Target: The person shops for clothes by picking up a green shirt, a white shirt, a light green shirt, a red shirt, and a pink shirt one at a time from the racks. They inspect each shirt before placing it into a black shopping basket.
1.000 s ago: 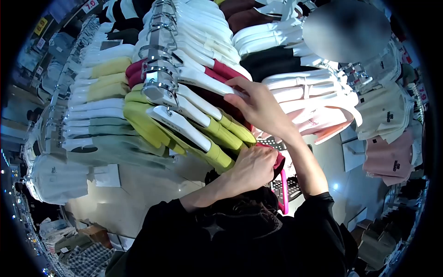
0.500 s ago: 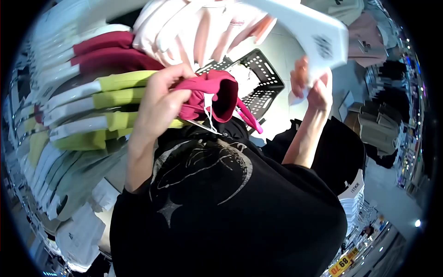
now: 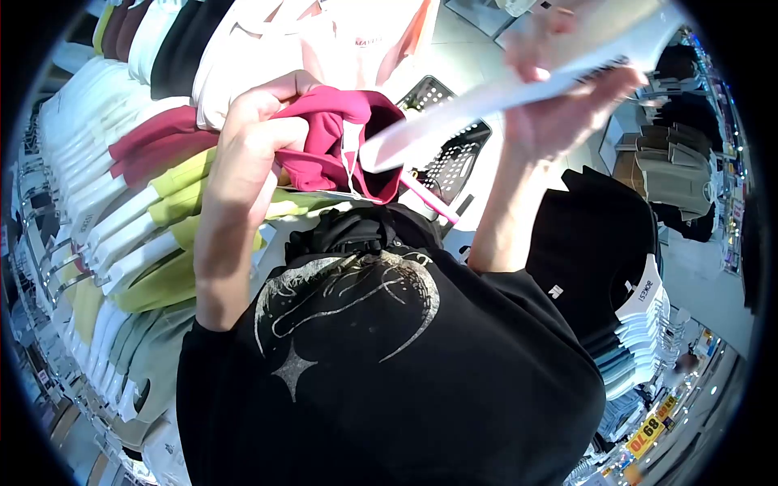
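Note:
My left hand grips a bunched crimson garment at its edge, thumb and fingers closed on the cloth. The garment's round opening faces right, and a white tag with a string hangs at it. In my right hand, somewhat smeared by motion, is a broad white clothes hanger with dark lettering. It slants down to the left, and its narrow end overlaps the opening; whether it is inside I cannot tell.
Racked yellow-green shirts and crimson shirts hang at left. A pale pink top hangs ahead. Below the garment stands a black perforated basket with a pink handle. Black shirts hang at right.
The hanger has swung from upright at the right to a slant, its narrow end now at the garment's opening. My left hand has shifted slightly left with the garment; the view has shifted too.

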A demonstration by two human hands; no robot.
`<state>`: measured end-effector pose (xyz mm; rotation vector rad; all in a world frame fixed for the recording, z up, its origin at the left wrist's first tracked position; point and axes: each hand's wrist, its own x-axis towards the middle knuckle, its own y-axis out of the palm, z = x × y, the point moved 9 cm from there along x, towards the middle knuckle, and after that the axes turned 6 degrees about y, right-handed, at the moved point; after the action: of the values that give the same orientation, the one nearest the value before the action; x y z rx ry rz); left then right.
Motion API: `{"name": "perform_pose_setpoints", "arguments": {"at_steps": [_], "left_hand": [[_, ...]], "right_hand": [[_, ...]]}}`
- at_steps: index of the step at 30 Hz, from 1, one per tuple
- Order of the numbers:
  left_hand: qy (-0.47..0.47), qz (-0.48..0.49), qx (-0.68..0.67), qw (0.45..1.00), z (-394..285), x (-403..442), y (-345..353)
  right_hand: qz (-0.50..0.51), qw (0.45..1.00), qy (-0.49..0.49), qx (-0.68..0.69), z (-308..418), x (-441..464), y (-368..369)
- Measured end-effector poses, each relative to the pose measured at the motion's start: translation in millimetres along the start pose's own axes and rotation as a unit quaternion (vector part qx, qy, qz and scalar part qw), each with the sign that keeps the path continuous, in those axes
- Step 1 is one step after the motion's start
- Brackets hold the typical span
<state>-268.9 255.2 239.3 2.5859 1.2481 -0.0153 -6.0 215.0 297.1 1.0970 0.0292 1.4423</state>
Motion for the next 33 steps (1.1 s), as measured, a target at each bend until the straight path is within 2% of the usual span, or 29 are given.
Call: {"name": "perform_pose_setpoints", "arguments": {"at_steps": [2,3,4,7,10,11,12,13,14,16,18,20,22,24,25,26,28,31,33], "left_hand": [[-0.012,0.007,0.032,0.999,-15,-3,3],[0.030,0.006,0.032,0.999,-27,-2,1],[0.054,-0.042,0.041,0.997,-36,-3,-8],[0.052,-0.067,0.056,0.995,-43,-4,-47],[0.182,-0.152,0.190,0.953,-65,-10,-73],[0.162,-0.196,0.148,0.956,-64,-15,-82],[0.119,-0.181,0.106,0.970,-55,-14,-96],[0.119,-0.220,0.107,0.962,-56,-16,-103],[0.119,-0.257,0.108,0.953,-56,-19,-108],[0.146,-0.265,0.047,0.952,-55,-21,-115],[0.164,-0.266,0.048,0.949,-52,-22,-120],[0.173,-0.269,0.095,0.943,-59,-22,-117],[0.224,-0.270,0.134,0.927,-69,-25,-105],[0.250,-0.259,0.167,0.918,-75,-25,-97],[0.255,-0.247,0.164,0.920,-76,-24,-91],[0.261,-0.234,0.162,0.923,-77,-23,-85],[0.269,-0.211,0.156,0.927,-78,-23,-77],[0.278,-0.188,0.131,0.933,-74,-24,-71],[0.278,-0.196,0.123,0.932,-75,-28,-67]], "right_hand": [[-0.013,0.993,0.079,-0.092,-39,-15,-5],[-0.036,0.985,0.111,-0.131,-56,-27,-16],[-0.056,0.973,0.153,-0.165,-68,-41,-29],[-0.052,0.938,0.257,-0.228,-81,-65,-54],[-0.012,0.901,0.331,-0.279,-76,-69,-68],[0.000,0.891,0.347,-0.293,-73,-68,-72],[0.013,0.882,0.359,-0.306,-71,-67,-76],[0.023,0.873,0.371,-0.317,-69,-67,-79],[0.033,0.867,0.379,-0.321,-68,-65,-82],[0.050,0.850,0.399,-0.340,-64,-66,-89],[0.062,0.840,0.414,-0.347,-63,-64,-93],[0.065,0.832,0.422,-0.355,-60,-66,-98],[0.065,0.830,0.412,-0.371,-56,-64,-100],[0.069,0.826,0.402,-0.390,-52,-59,-102],[0.062,0.806,0.393,-0.438,-46,-57,-112],[0.061,0.828,0.381,-0.408,-44,-53,-111],[0.071,0.807,0.393,-0.435,-39,-38,-99],[0.044,0.792,0.358,-0.493,-27,-27,-117],[0.059,0.796,0.378,-0.468,-30,-23,-114]]}}
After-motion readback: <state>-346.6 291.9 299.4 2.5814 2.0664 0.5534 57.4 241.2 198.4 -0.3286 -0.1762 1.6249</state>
